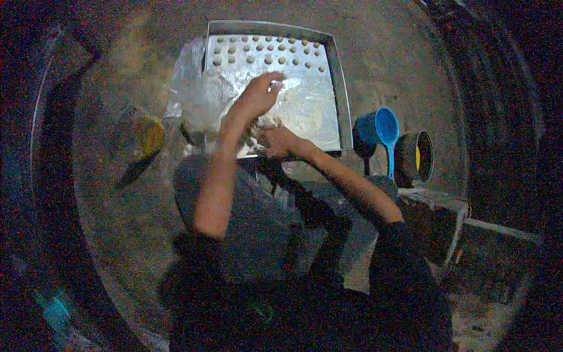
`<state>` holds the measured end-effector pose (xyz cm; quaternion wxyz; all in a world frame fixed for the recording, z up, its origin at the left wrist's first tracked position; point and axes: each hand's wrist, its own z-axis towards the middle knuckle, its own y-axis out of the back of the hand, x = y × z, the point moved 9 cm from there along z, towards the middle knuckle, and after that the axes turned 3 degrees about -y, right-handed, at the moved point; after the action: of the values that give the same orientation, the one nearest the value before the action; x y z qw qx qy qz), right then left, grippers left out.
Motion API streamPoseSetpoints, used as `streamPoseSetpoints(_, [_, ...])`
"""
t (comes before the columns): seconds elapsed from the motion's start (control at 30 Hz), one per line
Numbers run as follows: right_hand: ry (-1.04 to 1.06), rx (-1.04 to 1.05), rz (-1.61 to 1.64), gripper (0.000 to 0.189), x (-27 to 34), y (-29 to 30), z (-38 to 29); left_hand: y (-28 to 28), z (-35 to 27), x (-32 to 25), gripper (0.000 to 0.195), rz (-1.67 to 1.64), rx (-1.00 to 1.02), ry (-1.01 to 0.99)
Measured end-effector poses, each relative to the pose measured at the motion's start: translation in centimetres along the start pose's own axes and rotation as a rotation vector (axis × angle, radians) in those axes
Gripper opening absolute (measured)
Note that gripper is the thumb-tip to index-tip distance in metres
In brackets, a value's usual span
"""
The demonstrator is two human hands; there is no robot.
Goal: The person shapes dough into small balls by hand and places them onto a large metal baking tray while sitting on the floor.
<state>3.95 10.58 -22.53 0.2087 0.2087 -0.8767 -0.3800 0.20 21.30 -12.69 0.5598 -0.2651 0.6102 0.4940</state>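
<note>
A large metal tray (345, 101) with raised sides lies before me, its floor coated in a pale, floury smear. Rows of small round dough-like balls (268, 59) stand at its far end. My left hand (262, 94) is over the middle of the tray, fingers curled; a small whitish bit shows by the fingertips, and whether they grip it is unclear. Nearer to me, my right hand (279, 140) is low at the tray's near edge, touching or close to a pale, lumpy mass (255, 143). That mass is partly covered by my hands, so the right hand's hold cannot be made out.
Clear plastic bags (193, 88) lie against the tray's left side. A blue plastic ladle (387, 125) and a dark round container (415, 156) stand to the right. A yellow object (150, 135) is on the floor at left. A low frame (462, 215) is at right.
</note>
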Motion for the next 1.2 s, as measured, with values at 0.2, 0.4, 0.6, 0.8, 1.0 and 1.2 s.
streamPoseSetpoints(0.2, [-0.041, -0.428, 0.65, 0.05, -2.3, 4.6, -6.3, 1.4, -0.6, 0.5, 0.028, 0.28, -0.049, -0.086])
streamPoseSetpoints(0.4, [-0.044, -0.704, 0.938, 0.047, -7.1, 3.8, -8.0, -1.1, -3.4, 1.5, 0.034, 0.306, 0.316, 0.243])
streamPoseSetpoints(0.6, [0.021, -0.847, 1.166, 0.05, -7.4, 7.2, -9.6, -1.5, -3.1, 1.6, 0.034, 0.376, 0.192, 0.016])
streamPoseSetpoints(0.8, [-0.074, -0.948, 1.594, 0.071, -9.8, 5.2, -10.2, -4.4, -3.2, 0.3, 0.046, 0.418, 0.174, -0.091])
streamPoseSetpoints(1.0, [-0.061, -0.936, 1.8, 0.069, -13.0, 1.9, -10.1, -7.0, -3.3, -2.6, 0.055, 0.329, 0.101, -0.348])
streamPoseSetpoints(1.2, [-0.231, -0.899, 2.153, 0.075, -12.1, 3.5, -12.9, -8.4, -4.0, -4.4, 0.048, 0.454, 0.174, -0.372])
